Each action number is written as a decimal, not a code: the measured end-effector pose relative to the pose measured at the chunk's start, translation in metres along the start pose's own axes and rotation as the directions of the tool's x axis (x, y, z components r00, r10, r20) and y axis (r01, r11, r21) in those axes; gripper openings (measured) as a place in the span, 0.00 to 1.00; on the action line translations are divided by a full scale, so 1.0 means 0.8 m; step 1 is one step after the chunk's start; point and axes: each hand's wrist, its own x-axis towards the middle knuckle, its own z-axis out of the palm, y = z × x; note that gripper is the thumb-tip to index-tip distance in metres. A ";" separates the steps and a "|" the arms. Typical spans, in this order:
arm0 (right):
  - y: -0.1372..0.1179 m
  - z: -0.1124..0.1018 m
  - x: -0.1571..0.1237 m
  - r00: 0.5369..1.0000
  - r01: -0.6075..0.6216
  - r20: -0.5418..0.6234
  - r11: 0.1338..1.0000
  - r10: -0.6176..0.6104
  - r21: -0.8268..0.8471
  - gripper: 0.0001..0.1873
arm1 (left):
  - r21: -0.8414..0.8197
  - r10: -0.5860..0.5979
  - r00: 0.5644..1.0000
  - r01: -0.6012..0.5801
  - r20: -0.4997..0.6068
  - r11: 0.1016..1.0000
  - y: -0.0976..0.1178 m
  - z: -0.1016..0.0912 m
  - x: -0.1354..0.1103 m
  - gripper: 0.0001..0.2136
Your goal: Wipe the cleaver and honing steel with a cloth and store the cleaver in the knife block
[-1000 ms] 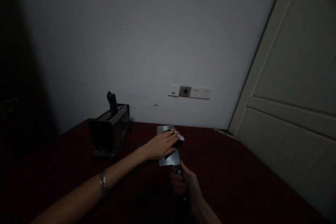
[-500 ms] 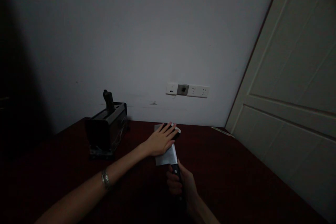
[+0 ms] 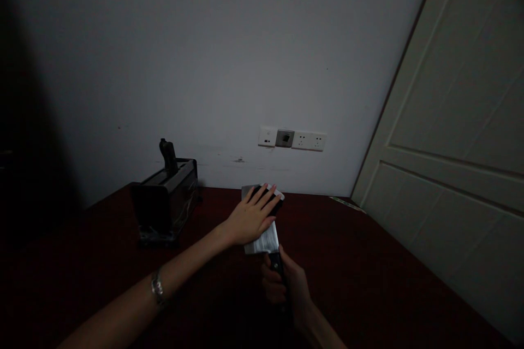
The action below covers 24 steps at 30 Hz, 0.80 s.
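A broad steel cleaver [image 3: 265, 241] lies flat over a dark block with a pale edge [image 3: 278, 196] on a dark red table [image 3: 360, 262]. My left hand [image 3: 250, 217] rests flat on the blade with its fingers stretched out and pressed down. My right hand [image 3: 284, 283] is wrapped around the cleaver's black handle, nearer to me. The block is mostly hidden under the blade and my left fingers.
A black knife block [image 3: 166, 202] with one dark handle [image 3: 167, 155] sticking up stands at the table's back left. Wall sockets [image 3: 292, 139] sit on the grey wall behind. A pale door [image 3: 458, 136] stands at the right, next to the table.
The cleaver and both hands slid a little towards the wall along the block, and the blade's angle shifted slightly. My left hand stays flat on the blade.
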 end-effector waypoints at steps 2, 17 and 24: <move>-0.002 0.000 0.000 1.000 0.006 0.000 1.000 -0.006 0.000 0.18 | -0.023 0.013 1.000 -0.012 0.015 1.000 0.000 0.001 0.001 0.26; -0.004 -0.008 0.003 0.999 0.007 0.044 1.000 -0.008 0.021 0.17 | 0.000 -0.052 0.999 0.052 -0.012 0.999 0.002 0.005 -0.009 0.32; 0.000 -0.012 0.003 1.000 0.014 0.002 0.997 -0.015 0.074 0.18 | -0.049 0.141 0.982 -0.136 0.127 0.990 0.017 -0.001 -0.021 0.30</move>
